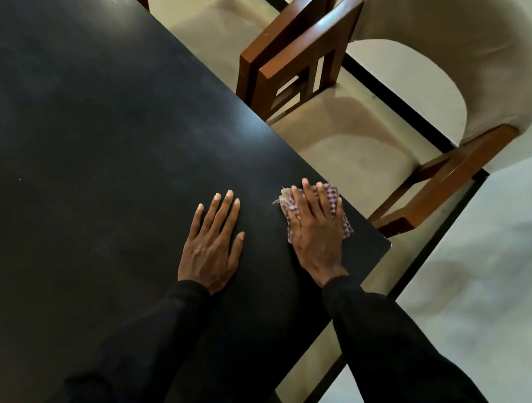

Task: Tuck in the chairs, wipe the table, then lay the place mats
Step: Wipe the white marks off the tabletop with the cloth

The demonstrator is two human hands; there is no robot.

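Beside 2 chairs (352, 135), 1 cloth (345, 224) under right hand (317, 229).

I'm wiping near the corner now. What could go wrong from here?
1. The right hand presses the cloth close to the corner and far edge of the table. An outward stroke could sweep dirt onto the chair seat just beyond, or drag the cloth off.
2. The left hand rests flat on the dark top and may leave prints there.

Matt table (99, 109) — checked cloth (345, 224).
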